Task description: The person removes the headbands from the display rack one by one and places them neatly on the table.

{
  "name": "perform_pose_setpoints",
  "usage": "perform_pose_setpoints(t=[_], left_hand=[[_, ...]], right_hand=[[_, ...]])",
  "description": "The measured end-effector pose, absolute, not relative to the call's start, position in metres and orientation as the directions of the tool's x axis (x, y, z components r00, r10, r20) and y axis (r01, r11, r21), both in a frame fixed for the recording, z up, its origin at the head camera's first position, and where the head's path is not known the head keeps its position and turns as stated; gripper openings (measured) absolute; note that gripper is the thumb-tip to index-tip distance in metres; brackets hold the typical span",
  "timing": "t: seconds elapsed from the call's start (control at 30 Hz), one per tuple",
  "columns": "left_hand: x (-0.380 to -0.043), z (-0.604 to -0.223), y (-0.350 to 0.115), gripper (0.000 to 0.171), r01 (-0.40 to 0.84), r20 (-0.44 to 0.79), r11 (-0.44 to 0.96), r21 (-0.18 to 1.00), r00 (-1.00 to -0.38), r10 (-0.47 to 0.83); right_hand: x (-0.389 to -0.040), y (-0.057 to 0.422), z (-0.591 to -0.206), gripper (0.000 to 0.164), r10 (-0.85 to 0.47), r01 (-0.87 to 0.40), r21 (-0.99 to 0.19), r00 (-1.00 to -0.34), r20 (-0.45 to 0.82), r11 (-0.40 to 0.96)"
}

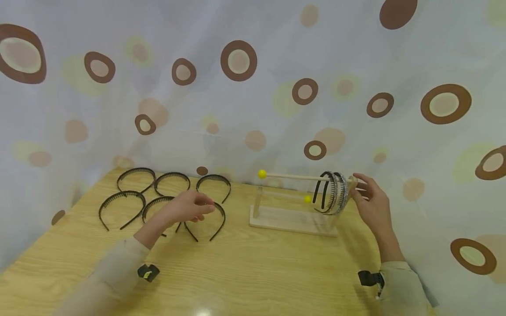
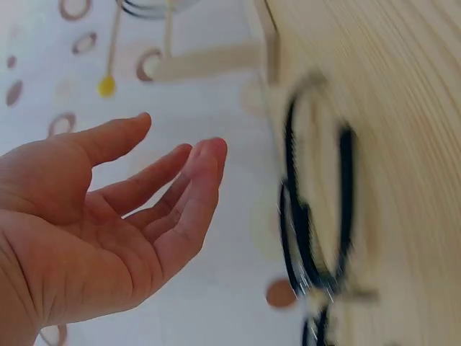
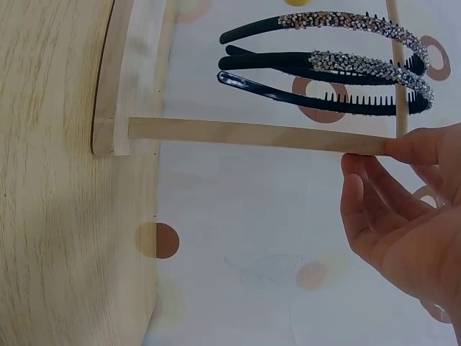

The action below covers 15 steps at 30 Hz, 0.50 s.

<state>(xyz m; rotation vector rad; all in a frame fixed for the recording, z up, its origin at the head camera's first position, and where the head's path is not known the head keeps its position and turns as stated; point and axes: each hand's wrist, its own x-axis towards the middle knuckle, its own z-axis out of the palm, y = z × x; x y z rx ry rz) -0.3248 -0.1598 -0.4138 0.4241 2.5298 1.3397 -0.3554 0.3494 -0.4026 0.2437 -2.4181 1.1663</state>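
My left hand [image 1: 189, 206] hovers over the front row of black headbands on the table, fingers loosely bent and empty, close to the nearest headband [image 1: 224, 216]. In the left wrist view its palm and apart thumb show nothing held. At the right stands a wooden rack [image 1: 290, 220] with a horizontal rod [image 1: 292, 176]. Two headbands with glittery tops, such as the nearer one [image 3: 374, 66], hang on the rod near its right end. My right hand [image 1: 373, 204] pinches the top of the rack's right upright [image 3: 252, 134] between thumb and fingers.
More toothed black headbands lie in two rows at the left, including a back-row headband [image 1: 171, 174]. Yellow balls tip the upper rod [image 1: 262, 174] and a lower rod [image 1: 308, 199]. A wall sheet [image 1: 269, 118] with circles rises behind the wooden table [image 1: 237, 272].
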Motion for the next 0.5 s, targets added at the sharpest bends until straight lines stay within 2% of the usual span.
perform_pose_setpoints(t=[0.1,0.27,0.4,0.5], left_hand=[[-0.319,-0.405,-0.125,0.035,0.184,-0.057,0.469,0.864,-0.89,0.453],[-0.321,-0.393,-0.062,0.03,0.34,0.043,0.457,0.822,-0.837,0.545],[-0.326,-0.39,-0.009,0.029,0.439,0.153,0.459,0.772,-0.83,0.537],[-0.327,-0.391,0.031,0.029,0.453,0.227,0.429,0.782,-0.848,0.479]], right_hand=[[-0.357,0.353,-0.401,0.047,0.015,-0.352,-0.697,-0.887,0.462,0.625],[-0.359,0.352,-0.4,0.047,0.007,-0.367,-0.701,-0.883,0.469,0.611],[-0.358,0.353,-0.399,0.046,0.004,-0.357,-0.689,-0.886,0.463,0.63],[-0.356,0.355,-0.396,0.046,-0.003,-0.356,-0.676,-0.886,0.463,0.645]])
